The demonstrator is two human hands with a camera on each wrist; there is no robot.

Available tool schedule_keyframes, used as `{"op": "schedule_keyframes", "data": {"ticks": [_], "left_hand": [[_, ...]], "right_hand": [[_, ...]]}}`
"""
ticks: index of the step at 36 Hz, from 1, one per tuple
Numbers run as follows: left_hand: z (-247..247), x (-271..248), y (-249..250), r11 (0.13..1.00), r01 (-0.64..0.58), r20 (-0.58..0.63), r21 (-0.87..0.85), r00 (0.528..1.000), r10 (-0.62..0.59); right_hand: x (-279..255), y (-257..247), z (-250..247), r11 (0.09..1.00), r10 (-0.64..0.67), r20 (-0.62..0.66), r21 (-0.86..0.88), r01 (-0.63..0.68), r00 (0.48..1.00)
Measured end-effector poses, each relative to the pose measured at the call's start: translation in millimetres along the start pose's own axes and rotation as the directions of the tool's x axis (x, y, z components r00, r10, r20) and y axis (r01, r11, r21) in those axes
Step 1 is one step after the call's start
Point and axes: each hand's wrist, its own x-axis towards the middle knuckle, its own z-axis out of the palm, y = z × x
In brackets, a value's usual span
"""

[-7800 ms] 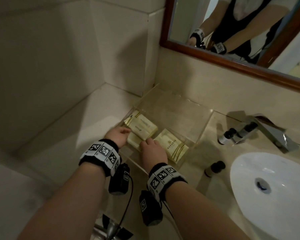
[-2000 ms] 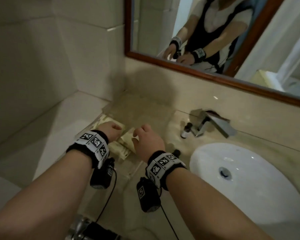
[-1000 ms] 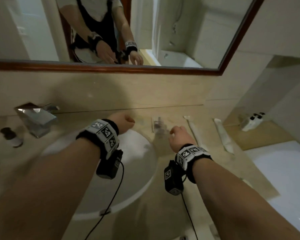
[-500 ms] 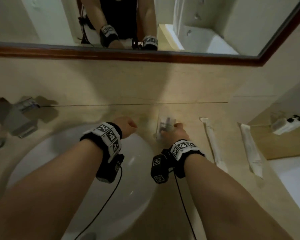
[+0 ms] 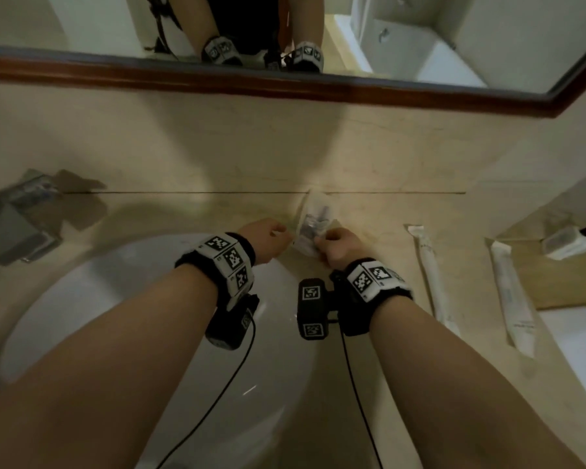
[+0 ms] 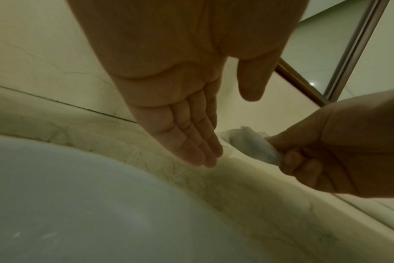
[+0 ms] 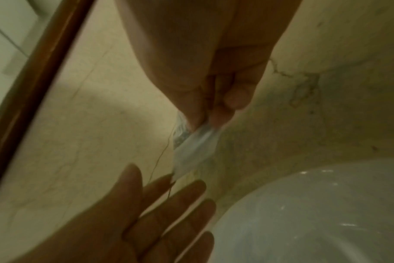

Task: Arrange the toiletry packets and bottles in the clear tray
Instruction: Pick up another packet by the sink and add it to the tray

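A small clear packet [image 5: 313,218] with something grey inside lies on the beige counter behind the sink. My right hand [image 5: 325,240] pinches its near end between thumb and fingers [image 7: 218,110], and the packet [image 7: 196,149] tilts up from the counter. My left hand [image 5: 279,233] is just left of it, with its fingers [image 6: 200,153] straight and together and their tips at the packet's [image 6: 250,144] edge. Two long white packets [image 5: 430,275] [image 5: 511,296] lie on the counter to the right. The clear tray is out of view.
The white sink basin [image 5: 82,316] lies under both forearms. The chrome tap [image 5: 17,225] stands at the far left. A wood-framed mirror [image 5: 285,86] runs along the wall. On a wooden ledge at the right sits a small white item [image 5: 569,240].
The view swung from the tray at the left to the counter right of the sink. My right hand reached the clear packet and pinched it, and my left hand moved right up to it.
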Motion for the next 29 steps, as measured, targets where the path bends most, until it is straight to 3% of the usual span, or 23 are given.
{"op": "schedule_keyframes", "data": {"ticks": [6,8,12,16,19,21,25,29], "left_hand": [[-14,-28,2,0.989,-0.075,-0.051,-0.130,0.996,0.069],[-20,-36,0,0.979,-0.084,-0.070,-0.183,0.995,0.073],[-32,-60,-6,0.956,-0.068,-0.100,-0.285,0.994,0.040],[-52,-91,-18,0.939,-0.039,-0.117,-0.341,0.993,-0.002],[-66,-117,-30,0.939,-0.023,-0.148,-0.344,0.989,-0.030],[-75,-133,-43,0.948,-0.021,-0.190,-0.318,0.981,-0.042],[-99,-158,-77,0.957,0.013,-0.272,-0.290,0.958,-0.095],[-125,-184,-118,0.967,0.047,-0.308,-0.249,0.943,-0.125]], "right_hand": [[-38,-27,12,0.931,-0.099,0.124,0.362,0.047,0.987],[-50,-34,12,0.918,-0.157,0.159,0.387,0.085,0.975],[-78,-45,13,0.950,-0.293,0.145,0.151,0.272,0.945],[-105,-58,16,0.898,-0.431,0.031,-0.085,0.432,0.902],[-120,-66,22,0.842,-0.523,-0.155,-0.247,0.480,0.838],[-128,-68,31,0.786,-0.598,-0.200,-0.337,0.519,0.776],[-147,-79,60,0.520,-0.706,0.099,-0.601,0.607,0.702],[-168,-95,97,0.414,-0.703,0.255,-0.612,0.674,0.664]]}}
